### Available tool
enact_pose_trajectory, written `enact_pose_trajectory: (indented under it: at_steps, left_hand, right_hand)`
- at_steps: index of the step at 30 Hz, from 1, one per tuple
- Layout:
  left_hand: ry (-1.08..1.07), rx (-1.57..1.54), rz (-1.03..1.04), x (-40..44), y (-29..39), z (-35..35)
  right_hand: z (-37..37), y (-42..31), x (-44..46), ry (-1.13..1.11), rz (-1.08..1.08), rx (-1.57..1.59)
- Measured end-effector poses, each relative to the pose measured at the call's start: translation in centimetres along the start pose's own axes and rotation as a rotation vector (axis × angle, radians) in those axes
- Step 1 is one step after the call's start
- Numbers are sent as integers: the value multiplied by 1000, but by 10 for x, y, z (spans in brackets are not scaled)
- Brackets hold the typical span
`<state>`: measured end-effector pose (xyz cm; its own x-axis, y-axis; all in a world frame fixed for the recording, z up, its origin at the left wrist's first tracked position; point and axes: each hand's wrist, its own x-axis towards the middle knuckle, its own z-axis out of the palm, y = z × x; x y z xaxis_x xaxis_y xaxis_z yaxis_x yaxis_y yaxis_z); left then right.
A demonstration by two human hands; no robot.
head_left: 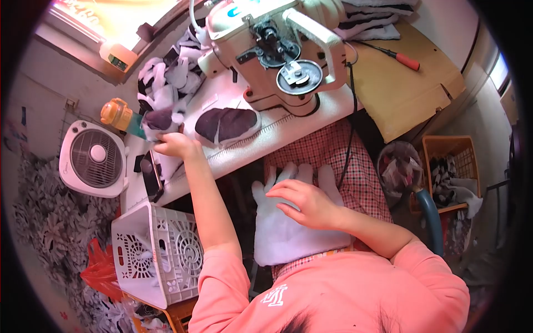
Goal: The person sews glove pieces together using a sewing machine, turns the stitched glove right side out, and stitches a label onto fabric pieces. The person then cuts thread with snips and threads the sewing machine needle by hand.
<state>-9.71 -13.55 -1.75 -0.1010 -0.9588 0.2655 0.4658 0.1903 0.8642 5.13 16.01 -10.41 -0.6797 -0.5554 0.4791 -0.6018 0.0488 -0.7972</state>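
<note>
My left hand [179,146] is stretched out to the table's left side, its fingers closed on the near edge of a dark-and-white plush piece [159,121] at the foot of the pile. Over my lap, my right hand [304,204] lies with fingers extended on a white plush piece [297,241] with finger-like lobes. Another dark plush piece with a pale rim [227,125] rests on the white table [219,158], in front of the sewing machine [250,44] with its round metal discs. The tips of my left fingers are partly hidden.
Loose plush pieces [172,77] are heaped at the back left. Near them stand an orange-capped bottle [117,115], a phone [151,177] and a box fan [95,158]. A white plastic crate [161,255] is below left. Rightward are a red-handled tool [407,61] and an orange basket [449,145].
</note>
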Motion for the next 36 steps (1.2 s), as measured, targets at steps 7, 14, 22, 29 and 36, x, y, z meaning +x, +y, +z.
enact_pose_trajectory:
  at_steps: [7, 14, 22, 29, 36]
  left_hand:
    - [-205, 83, 383, -102, 60, -68]
    - [-483, -110, -67, -218, 78, -118]
    - [-327, -4, -31, -181, 74, -131]
    - [-389, 87, -80, -186, 69, -138]
    - [-1128, 252, 736, -230, 67, -165]
  right_hand:
    - [-15, -28, 19, 306, -94, 139]
    - [-24, -40, 18, 487, -121, 179]
    - [-132, 11, -55, 1074, 287, 290]
    - [-204, -19, -84, 1604, 52, -886]
    - [-95, -47, -50, 384, 131, 270]
